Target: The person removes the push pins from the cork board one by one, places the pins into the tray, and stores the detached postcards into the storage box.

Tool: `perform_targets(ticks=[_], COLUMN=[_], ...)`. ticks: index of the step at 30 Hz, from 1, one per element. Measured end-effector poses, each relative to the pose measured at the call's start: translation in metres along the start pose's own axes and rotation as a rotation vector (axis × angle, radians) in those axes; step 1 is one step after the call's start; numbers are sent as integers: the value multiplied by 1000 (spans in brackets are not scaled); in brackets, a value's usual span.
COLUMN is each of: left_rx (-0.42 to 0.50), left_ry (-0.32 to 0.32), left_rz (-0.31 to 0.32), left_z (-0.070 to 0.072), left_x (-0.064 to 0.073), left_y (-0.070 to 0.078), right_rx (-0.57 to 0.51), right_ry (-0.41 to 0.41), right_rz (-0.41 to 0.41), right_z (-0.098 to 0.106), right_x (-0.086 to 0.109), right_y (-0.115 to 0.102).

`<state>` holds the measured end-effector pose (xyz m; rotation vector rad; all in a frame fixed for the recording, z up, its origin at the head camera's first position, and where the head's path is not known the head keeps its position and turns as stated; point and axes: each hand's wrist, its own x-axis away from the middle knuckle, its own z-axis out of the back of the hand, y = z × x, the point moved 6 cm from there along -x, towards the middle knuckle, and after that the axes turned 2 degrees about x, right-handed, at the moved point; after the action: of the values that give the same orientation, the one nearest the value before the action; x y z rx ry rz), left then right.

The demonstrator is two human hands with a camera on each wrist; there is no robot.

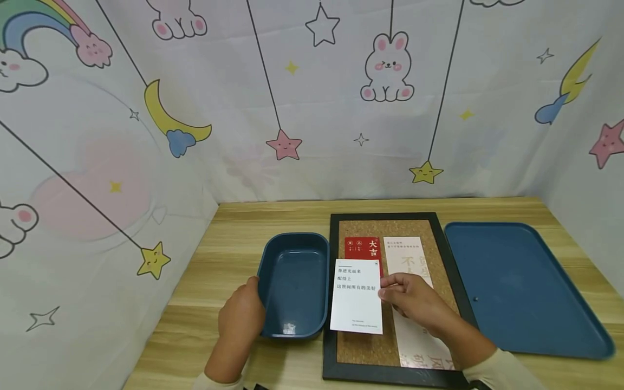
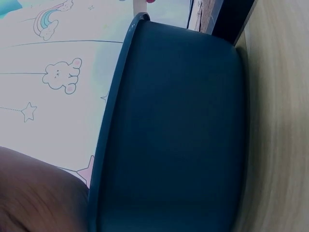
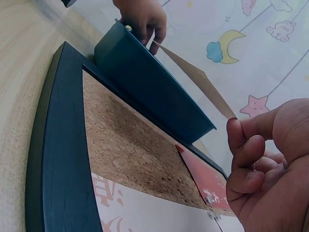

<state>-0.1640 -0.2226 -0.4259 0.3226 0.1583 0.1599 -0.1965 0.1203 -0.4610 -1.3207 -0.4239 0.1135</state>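
A white card (image 1: 357,297) with printed Chinese characters is pinched at its right edge between the thumb and finger of my right hand (image 1: 419,300). It is held above the left part of a black-framed cork board (image 1: 370,349). My left hand (image 1: 242,310) grips the left rim of a deep blue plastic tub (image 1: 294,287), its fingers hooked over the edge in the right wrist view. On the cork lie a red card (image 1: 361,248), partly hidden by the white one, and a long pale strip (image 1: 409,330) with printed characters, partly covered by my right hand.
A flat blue tray (image 1: 526,292) lies to the right, close against the board's frame. The wooden table (image 1: 229,238) is bordered at the back and sides by a patterned fabric wall (image 1: 331,179).
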Motion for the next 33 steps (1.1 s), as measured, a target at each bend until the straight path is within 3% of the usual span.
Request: perform_targets(ticks=[15,33], left_rx=[2,-1], left_ry=[8,17], left_rz=[-10,-10], left_z=[0,0], left_x=[1,1], left_y=[1,1], right_rx=[-23,0], right_ry=[-25,36], right_rz=[27,-27], right_z=[-10,-18], right_x=[-6,-12], right_y=[-3,-4])
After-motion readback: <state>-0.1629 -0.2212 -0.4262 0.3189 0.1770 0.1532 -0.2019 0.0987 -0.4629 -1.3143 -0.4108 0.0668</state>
